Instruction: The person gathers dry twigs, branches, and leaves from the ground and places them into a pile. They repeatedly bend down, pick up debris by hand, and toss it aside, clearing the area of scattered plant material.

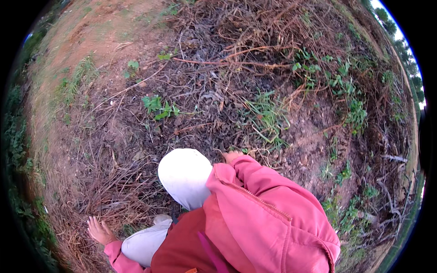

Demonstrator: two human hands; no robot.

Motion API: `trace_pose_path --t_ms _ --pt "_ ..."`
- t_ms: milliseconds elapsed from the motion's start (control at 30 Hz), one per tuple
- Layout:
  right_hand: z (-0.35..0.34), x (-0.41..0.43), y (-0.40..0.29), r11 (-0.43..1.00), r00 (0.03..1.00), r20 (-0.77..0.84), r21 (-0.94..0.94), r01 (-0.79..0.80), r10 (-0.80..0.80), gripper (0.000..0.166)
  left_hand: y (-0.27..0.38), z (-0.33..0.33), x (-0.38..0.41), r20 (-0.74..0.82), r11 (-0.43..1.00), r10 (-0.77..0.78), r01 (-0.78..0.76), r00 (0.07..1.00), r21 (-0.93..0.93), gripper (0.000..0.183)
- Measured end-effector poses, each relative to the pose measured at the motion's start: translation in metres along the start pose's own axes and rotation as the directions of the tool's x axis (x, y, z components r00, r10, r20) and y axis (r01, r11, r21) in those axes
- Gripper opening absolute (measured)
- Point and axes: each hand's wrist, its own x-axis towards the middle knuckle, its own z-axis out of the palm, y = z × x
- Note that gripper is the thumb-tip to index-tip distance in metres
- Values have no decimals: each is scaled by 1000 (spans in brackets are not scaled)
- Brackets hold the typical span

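Observation:
My left hand (100, 232) is held out at the lower left with its fingers apart, over or against a heap of dry stalks (112, 194); whether it touches them I cannot tell. Nothing is in it. Just beyond my raised knee in pale trousers (186, 174), my right hand (233, 155) is low at the ground among dark dry litter and bits of green. A small dark curved piece (222, 147) shows at its fingers, too small to name. The pink jacket sleeve (269, 177) and knee hide part of that hand, so its grip is unclear.
A green grass tuft (268, 117) grows ahead of my right hand. Leafy weeds (160, 107) stand ahead of my knee. Tangled dry vines and stems (259, 30) cover the far ground. Bare reddish soil (112, 30) lies at upper left, and dead branches (389, 198) at right.

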Motion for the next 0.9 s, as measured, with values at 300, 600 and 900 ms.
trace_pose_path --t_ms 300,600,900 --pt "-109 85 -7 836 914 -271 536 -117 301 54 23 -21 12 61 960 216 -201 975 -193 38" --pt "-271 145 -44 958 767 -609 287 -22 200 70 31 -7 23 226 929 307 -240 925 -280 39" --pt "-300 244 -48 997 756 -652 4 -76 60 73 54 -6 77 302 922 370 -306 879 -238 38"
